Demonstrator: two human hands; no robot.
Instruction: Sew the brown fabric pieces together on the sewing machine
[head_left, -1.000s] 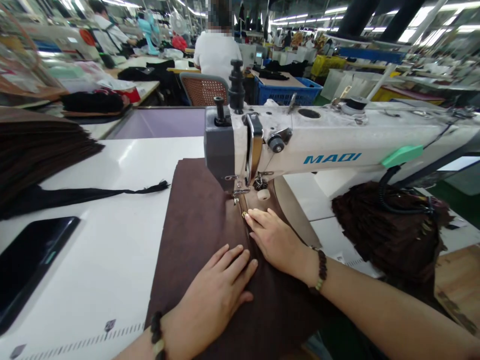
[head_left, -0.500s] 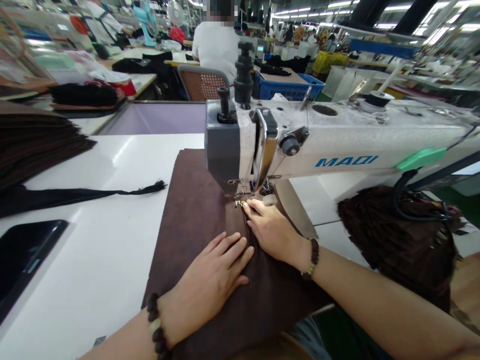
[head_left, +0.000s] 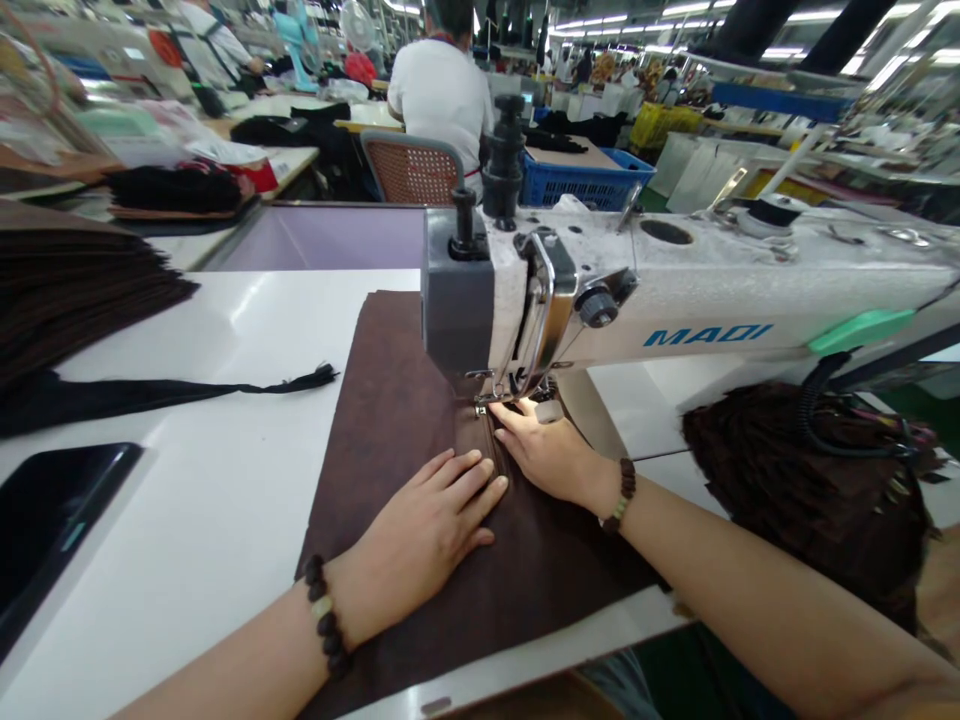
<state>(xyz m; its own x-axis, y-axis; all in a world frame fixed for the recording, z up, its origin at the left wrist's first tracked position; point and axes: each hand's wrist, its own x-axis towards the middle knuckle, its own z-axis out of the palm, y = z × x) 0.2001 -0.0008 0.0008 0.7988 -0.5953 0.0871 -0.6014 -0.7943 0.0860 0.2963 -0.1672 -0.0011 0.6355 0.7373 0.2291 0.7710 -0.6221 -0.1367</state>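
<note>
A brown fabric piece (head_left: pixel 397 420) lies flat on the white table under the head of a white sewing machine (head_left: pixel 675 290). My left hand (head_left: pixel 427 535) rests palm down on the fabric, fingers stretched out flat, just left of the seam. My right hand (head_left: pixel 544 450) lies on the fabric right of the seam, its fingertips touching the cloth right at the presser foot (head_left: pixel 487 402). A beaded bracelet sits on each wrist.
A black strip (head_left: pixel 187 388) lies across the table at left, beside a stack of dark fabric (head_left: pixel 67 290) and a dark phone (head_left: pixel 45 520). A heap of brown pieces (head_left: pixel 810 480) sits at right. A person in white (head_left: pixel 442 90) sits at the station ahead.
The fabric and both hands have slid away from me toward the presser foot. My right fingertips have reached the foot, and my left hand has followed along the seam.
</note>
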